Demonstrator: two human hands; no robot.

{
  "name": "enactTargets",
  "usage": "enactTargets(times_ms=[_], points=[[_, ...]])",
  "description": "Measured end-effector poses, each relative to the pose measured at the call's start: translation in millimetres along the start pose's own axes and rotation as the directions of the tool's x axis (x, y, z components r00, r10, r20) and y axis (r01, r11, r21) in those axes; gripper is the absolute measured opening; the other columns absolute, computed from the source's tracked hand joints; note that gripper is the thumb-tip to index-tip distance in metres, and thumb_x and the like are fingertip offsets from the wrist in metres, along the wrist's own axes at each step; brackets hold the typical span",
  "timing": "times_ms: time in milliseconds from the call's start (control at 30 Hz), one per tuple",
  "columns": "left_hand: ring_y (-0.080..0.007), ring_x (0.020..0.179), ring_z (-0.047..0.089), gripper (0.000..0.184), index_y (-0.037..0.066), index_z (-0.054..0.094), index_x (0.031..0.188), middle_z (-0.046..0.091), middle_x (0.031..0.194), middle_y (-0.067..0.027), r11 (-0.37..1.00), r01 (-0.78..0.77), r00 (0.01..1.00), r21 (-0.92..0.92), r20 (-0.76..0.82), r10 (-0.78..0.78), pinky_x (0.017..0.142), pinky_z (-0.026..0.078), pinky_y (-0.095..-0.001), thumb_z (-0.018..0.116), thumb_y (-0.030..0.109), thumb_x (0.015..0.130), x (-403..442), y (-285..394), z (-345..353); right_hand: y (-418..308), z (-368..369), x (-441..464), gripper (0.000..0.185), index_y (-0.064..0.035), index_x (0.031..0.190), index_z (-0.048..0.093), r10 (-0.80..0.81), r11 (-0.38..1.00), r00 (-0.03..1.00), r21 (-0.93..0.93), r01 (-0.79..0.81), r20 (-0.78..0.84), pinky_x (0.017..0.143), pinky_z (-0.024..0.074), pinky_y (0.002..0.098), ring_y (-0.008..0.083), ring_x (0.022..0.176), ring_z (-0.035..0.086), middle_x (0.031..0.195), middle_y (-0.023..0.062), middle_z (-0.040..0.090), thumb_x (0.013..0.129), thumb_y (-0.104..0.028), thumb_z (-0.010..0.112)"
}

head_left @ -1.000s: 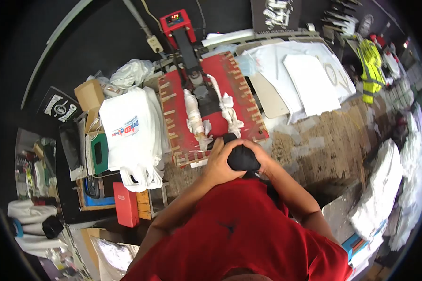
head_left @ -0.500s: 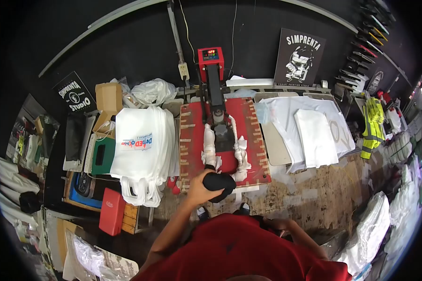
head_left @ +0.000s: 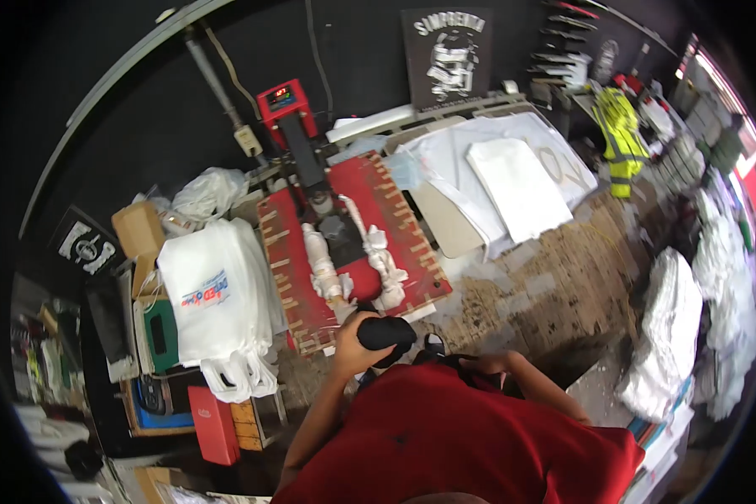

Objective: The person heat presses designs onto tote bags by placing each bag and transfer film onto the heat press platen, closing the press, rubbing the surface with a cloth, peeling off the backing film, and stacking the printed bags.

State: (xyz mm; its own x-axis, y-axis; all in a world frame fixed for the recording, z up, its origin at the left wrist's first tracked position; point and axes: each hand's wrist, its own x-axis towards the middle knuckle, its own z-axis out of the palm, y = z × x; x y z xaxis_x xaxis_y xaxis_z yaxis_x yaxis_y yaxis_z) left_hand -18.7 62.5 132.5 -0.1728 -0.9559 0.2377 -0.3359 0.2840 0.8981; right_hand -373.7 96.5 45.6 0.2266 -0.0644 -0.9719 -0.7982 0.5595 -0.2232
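My left hand [head_left: 353,343] is wrapped around the black padded handle [head_left: 385,333] at the front of a red heat press [head_left: 287,102]. The press has a lit digital display and two side arms bound in white wrapping [head_left: 321,262]. Its upper plate looks lowered onto the red base board [head_left: 284,244], and anything between them is hidden. My right hand [head_left: 491,363] rests low at my waist beside something dark. Its fingers are mostly hidden.
Left of the press lies a stack of white printed bags [head_left: 206,294]. On the right, a white blank bag [head_left: 512,189] lies on white cloth over the table. A red box [head_left: 213,424] stands lower left. White bundles [head_left: 664,336] are piled at the right.
My view has turned to the right, so the press and table now appear further left and tilted. My left hand stays on the padded handle; my right hand stays at my waist.
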Motion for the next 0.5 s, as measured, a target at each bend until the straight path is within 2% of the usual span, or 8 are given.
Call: enactTargets(times_ms=[133, 200, 267, 433, 500], points=[[-0.0259, 0.094, 0.068, 0.053, 0.005, 0.065, 0.105, 0.068, 0.100, -0.0110, 1.000, -0.003, 1.000, 0.012, 0.017, 0.002, 0.085, 0.053, -0.0368, 0.091, 0.016, 0.060, 1, 2, 4, -7, 6, -17, 0.079, -0.0123, 0.129, 0.062, -0.029, 0.999, 0.998, 0.037, 0.031, -0.063, 0.067, 0.0638, 0.0447, 0.0274, 0.082, 0.074, 0.108, 0.0130, 0.070, 0.092, -0.078, 0.039], [-0.0250, 0.093, 0.067, 0.053, 0.005, 0.066, 0.105, 0.068, 0.099, -0.0106, 1.000, -0.010, 0.999, 0.005, 0.041, 0.009, 0.085, 0.053, -0.0367, 0.091, 0.015, 0.060, 1, 2, 6, -6, 5, -15, 0.090, -0.0092, 0.138, 0.056, -0.035, 0.998, 0.996, -0.050, 0.031, -0.087, 0.067, 0.0646, 0.0482, 0.0334, 0.090, 0.073, 0.126, 0.0179, 0.064, 0.088, -0.083, 0.038], [-0.0241, 0.093, 0.067, 0.053, 0.005, 0.066, 0.105, 0.068, 0.099, -0.0103, 0.996, 0.052, 0.998, -0.068, 0.029, -0.050, 0.085, 0.053, -0.0369, 0.091, 0.015, 0.060, 1, -3, 9, -2, 4, -9, 0.089, -0.0088, 0.137, 0.056, -0.034, 0.999, 0.998, -0.022, 0.032, -0.059, 0.068, 0.0648, 0.0486, 0.0340, 0.091, 0.073, 0.125, 0.0181, 0.064, 0.089, -0.082, 0.039], [-0.0238, 0.091, 0.066, 0.052, 0.005, 0.066, 0.103, 0.067, 0.097, -0.0100, 0.999, 0.022, 0.997, -0.049, 0.072, -0.018, 0.083, 0.053, -0.0369, 0.092, 0.017, 0.060, 7, -4, 14, 3, 3, 1, 0.088, -0.0077, 0.136, 0.057, -0.002, 1.000, 1.000, 0.006, 0.002, -0.008, 0.069, 0.0649, 0.0496, 0.0347, 0.094, 0.073, 0.123, 0.0179, 0.065, 0.090, -0.080, 0.040], [-0.0239, 0.090, 0.066, 0.052, 0.005, 0.066, 0.103, 0.067, 0.096, -0.0095, 0.999, -0.002, 0.996, -0.043, 0.089, 0.005, 0.082, 0.053, -0.0372, 0.092, 0.016, 0.059, 9, -4, 16, 7, 4, 4, 0.089, -0.0091, 0.140, 0.053, -0.018, 0.999, 1.000, 0.047, 0.018, 0.018, 0.070, 0.0645, 0.0500, 0.0349, 0.095, 0.072, 0.131, 0.0185, 0.061, 0.089, -0.081, 0.039]])
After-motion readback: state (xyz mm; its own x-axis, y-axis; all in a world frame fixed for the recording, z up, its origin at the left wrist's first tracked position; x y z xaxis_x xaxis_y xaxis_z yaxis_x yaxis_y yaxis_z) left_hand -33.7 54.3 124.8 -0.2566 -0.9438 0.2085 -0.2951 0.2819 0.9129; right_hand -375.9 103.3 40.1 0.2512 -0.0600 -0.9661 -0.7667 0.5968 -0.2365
